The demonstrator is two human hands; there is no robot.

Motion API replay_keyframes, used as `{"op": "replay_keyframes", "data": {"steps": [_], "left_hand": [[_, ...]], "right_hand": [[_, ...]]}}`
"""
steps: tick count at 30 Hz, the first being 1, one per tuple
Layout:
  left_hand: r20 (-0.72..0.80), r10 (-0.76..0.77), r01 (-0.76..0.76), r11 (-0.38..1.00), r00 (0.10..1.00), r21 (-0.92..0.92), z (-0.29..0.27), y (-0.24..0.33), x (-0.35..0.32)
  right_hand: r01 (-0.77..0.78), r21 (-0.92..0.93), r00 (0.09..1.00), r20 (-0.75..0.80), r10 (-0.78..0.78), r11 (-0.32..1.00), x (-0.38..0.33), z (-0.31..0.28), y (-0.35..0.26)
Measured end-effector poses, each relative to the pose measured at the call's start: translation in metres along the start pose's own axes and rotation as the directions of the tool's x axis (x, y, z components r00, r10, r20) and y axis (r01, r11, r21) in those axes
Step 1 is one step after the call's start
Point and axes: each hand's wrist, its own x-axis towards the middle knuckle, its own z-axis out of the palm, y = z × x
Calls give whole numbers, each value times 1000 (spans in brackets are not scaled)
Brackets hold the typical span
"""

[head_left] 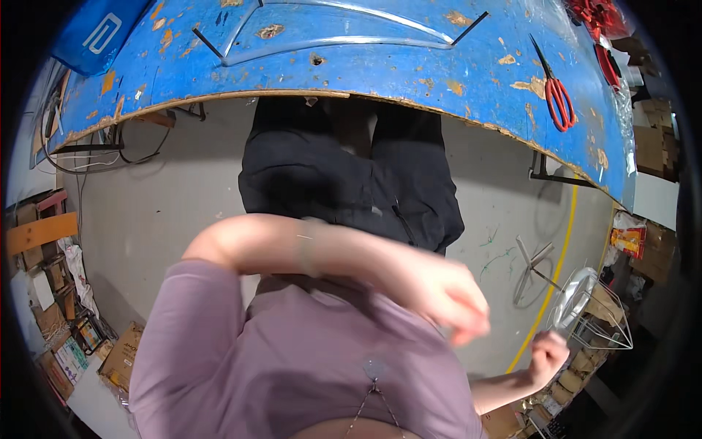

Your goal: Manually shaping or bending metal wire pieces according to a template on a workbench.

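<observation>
My left forearm reaches across my body to the right. My left hand hangs over my lap, its fingers curled down and smeared by motion, so what they hold, if anything, does not show. Farther right, my right hand is closed in a fist beside a coil of clear strip or tubing on a wire stand. Whether it grips the strip is too small to tell. On the blue table, a clear strand runs in a loop around several black pegs.
Scissors with red handles lie on the table's right side, near a red-handled tool and clear plastic wrap. A blue bag or box stands at the far left. Cardboard pieces and shelving line both sides. A yellow line crosses the floor.
</observation>
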Motion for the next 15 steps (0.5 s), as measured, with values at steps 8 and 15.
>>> {"op": "replay_keyframes", "data": {"steps": [8, 15], "left_hand": [[-554, 606, -628, 757, 571, 181, -34, 55, -239], [-800, 512, -465, 817, 314, 340, -79, 140, -315]], "right_hand": [[107, -219, 985, 157, -73, 970, 153, 6, -15], [231, -168, 971, -29, -239, 959, 306, 43, -59]]}}
